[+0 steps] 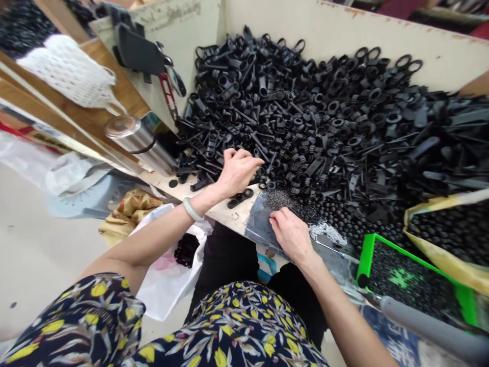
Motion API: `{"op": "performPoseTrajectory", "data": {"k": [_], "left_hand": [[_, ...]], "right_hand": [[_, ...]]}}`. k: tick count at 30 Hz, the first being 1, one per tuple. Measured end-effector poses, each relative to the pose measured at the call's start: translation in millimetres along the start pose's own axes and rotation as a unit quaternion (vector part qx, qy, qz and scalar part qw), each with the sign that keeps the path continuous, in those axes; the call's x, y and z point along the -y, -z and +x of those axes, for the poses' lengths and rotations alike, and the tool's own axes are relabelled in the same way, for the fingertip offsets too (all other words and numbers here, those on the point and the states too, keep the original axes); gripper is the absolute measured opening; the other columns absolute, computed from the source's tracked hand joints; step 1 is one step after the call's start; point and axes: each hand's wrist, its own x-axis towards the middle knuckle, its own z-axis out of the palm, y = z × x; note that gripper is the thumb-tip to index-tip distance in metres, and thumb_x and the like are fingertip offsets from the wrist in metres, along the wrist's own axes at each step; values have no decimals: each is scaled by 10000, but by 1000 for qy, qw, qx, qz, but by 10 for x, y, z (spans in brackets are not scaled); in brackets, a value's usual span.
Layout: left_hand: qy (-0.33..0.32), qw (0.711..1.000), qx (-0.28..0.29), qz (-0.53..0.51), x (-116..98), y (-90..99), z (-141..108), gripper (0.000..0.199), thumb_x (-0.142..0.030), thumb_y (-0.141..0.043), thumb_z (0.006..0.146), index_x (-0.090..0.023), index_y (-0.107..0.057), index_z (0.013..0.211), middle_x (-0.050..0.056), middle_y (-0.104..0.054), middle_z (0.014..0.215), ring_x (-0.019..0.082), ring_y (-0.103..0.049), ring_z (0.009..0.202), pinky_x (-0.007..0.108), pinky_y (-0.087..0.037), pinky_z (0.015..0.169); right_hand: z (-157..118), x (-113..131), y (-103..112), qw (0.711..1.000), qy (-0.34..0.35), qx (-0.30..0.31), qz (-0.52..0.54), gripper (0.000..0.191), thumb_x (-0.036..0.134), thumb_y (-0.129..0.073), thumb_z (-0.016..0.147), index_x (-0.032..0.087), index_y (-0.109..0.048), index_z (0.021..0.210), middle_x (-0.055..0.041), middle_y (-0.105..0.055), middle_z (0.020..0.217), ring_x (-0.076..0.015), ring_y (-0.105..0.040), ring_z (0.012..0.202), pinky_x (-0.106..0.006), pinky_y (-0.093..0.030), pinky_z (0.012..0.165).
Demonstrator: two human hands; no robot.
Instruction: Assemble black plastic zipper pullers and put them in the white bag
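While your left hand (239, 172) is curled down into the edge of that heap of black plastic parts (305, 117), your right hand (290, 234) sits well apart from it, pressed onto a clear plastic sheet (256, 224) dusted with tiny black granules (284, 201). Honestly can't tell if either hand is pinching anything, since your fingers hide whatever's under them, but neither looks clamped on something big. As for how far along you are, judging by the pile, there's loads left: the heap fills the cream-painted bin (344, 30) right up to its walls, all loops and strips jumbled together. What looks sorted so far is a green tray (382, 270) packed with small black pieces and a yellowish bag (443, 234) of round black bits off to your right. One two-hole black piece (240, 198) lies on the bare board just below your left hand. Around you there's a steel thermos (139, 145) by the bin, white foam netting (66, 71) beyond that, and a white plastic bag (164, 285) by your lap with a black clump in it. Kinda in the way, a gray tube (431, 329) runs across the lower right, right beside the green tray.
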Motion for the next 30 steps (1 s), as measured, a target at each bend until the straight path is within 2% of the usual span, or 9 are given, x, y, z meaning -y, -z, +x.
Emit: {"op": "performPoseTrajectory", "data": {"k": [4,9,12,15,19,23,25,27,30], "left_hand": [[-39,999,15,14,-149,125,-36,270,-203,-517,1029,-236,-718,1206,82,-799,1028,293,-599,1173,562,-251,1049],[-86,986,117,80,-389,172,-133,166,-174,-575,949,-174,-719,1031,157,-729,1048,350,-552,1166,583,-296,1057],[-62,983,138,104,-404,78,-92,106,-133,-589,903,-161,-687,932,174,-687,1003,353,-547,1094,560,-345,989],[-27,984,151,92,-360,6,3,43,-187,-641,889,-173,-659,926,160,-689,983,355,-541,1075,532,-354,924],[20,991,133,-16,-325,26,83,153,-287,-685,899,-201,-619,1006,73,-716,950,295,-591,1026,509,-326,963],[72,984,50,-153,-329,126,112,180,-271,-700,897,-209,-582,1018,4,-704,930,197,-626,894,452,-370,992],[110,969,-19,-219,-342,181,137,216,-260,-717,887,-213,-562,1029,-2,-689,921,182,-640,882,402,-442,929],[148,938,-62,-307,-379,231,151,264,-254,-719,887,-222,-522,1060,-18,-666,871,156,-655,797,333,-499,793],[226,860,-25,-456,-538,284,67,332,-255,-716,892,-243,-442,1079,-62,-621,753,115,-629,579,251,-470,565]], "right_hand": [[-43,9,61,999,-26,33,-18,191,280,-499,1083,210,-677,1079,-63,-676,1037,-198,-671,949,-299,-472,819],[-155,-69,96,999,-39,32,-12,190,275,-508,1077,218,-685,1038,-53,-672,1020,-187,-674,889,-300,-477,787],[-185,-174,179,998,-39,2,49,166,268,-532,1064,232,-694,1072,-41,-681,1039,-174,-677,860,-291,-487,769],[-149,-328,352,989,-55,-74,116,176,269,-535,1058,233,-703,1093,-39,-694,1048,-165,-680,855,-283,-498,780],[-101,-540,558,975,-75,-156,142,173,291,-557,1042,238,-721,1054,-36,-707,1000,-172,-674,847,-294,-495,779],[-211,-601,499,979,-78,-130,138,186,304,-546,1044,248,-723,1050,-36,-714,983,-176,-675,837,-300,-489,762],[-312,-560,387,981,-74,-103,146,191,305,-536,1051,248,-718,1056,-35,-717,993,-174,-679,841,-296,-490,757],[-410,-495,272,982,-63,-80,156,202,304,-519,1061,248,-713,1073,-33,-718,1001,-169,-683,847,-291,-494,760],[-503,-411,164,985,-52,-71,146,227,306,-493,1078,244,-711,1080,-35,-721,1011,-170,-690,883,-286,-500,795]]}}
